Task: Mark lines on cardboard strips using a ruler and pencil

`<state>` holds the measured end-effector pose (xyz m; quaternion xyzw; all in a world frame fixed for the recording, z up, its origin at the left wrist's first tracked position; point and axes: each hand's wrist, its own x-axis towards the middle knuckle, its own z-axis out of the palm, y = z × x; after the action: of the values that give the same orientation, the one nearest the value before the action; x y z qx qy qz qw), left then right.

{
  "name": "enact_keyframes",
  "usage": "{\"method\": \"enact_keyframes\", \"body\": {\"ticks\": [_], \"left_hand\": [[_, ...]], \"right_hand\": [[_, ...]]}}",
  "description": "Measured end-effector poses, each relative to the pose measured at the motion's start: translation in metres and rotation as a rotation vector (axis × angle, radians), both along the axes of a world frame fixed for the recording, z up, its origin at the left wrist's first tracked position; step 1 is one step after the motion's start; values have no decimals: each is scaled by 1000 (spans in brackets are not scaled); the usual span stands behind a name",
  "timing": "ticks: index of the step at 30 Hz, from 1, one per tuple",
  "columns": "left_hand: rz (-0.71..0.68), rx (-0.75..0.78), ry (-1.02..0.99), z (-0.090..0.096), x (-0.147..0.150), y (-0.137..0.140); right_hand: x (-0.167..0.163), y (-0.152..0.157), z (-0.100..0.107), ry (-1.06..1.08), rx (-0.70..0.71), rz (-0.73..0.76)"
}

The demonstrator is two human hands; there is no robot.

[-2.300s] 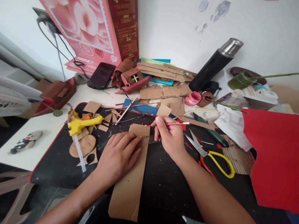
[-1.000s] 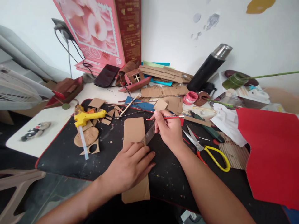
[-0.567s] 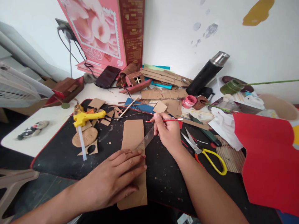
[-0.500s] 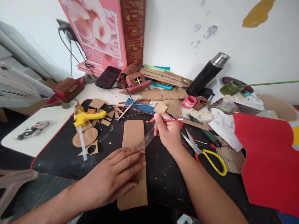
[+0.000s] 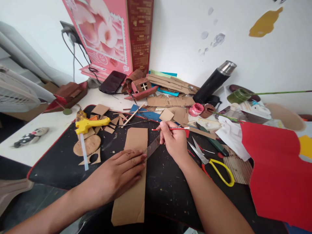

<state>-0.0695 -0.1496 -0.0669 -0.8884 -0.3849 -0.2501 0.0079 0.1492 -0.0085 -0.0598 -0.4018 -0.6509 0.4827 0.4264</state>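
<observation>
My left hand (image 5: 126, 172) lies with its fingers stretched across a long brown cardboard strip (image 5: 133, 203), over the near end of a clear ruler (image 5: 154, 147). The ruler slants across the strip's right edge. Its far end reaches my right hand (image 5: 174, 143), whose fingers are closed around a red pencil (image 5: 176, 128) and touch the ruler. The pencil is held level, its point to the left. Beyond the strip's right side lie scissors (image 5: 207, 160) with one yellow handle and a green utility knife (image 5: 215, 143).
A yellow hot glue gun (image 5: 91, 124) rests among cardboard scraps at left on the black mat (image 5: 56, 162). Behind are a phone (image 5: 112, 82), a small model boat (image 5: 141, 89), a black thermos (image 5: 214, 83) and a pink paint jar (image 5: 196, 110). Red card (image 5: 275, 175) covers the right.
The cardboard strip has turned slightly, its near end swinging left and towards me. My left hand has shifted a little left with it. My right hand keeps the pencil near the ruler's far end.
</observation>
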Motion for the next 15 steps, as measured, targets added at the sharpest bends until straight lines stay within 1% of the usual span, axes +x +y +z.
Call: {"method": "enact_keyframes", "body": {"ticks": [4,8,15], "left_hand": [[14,11,-53,-3,-5,2],[19,58,-27,-5,-3,4],[99,104,14,-6,9,10]], "right_hand": [[0,0,0,-9,16,3],[0,0,-2,-23,23,8],[2,-1,-5,-44,47,18]]}}
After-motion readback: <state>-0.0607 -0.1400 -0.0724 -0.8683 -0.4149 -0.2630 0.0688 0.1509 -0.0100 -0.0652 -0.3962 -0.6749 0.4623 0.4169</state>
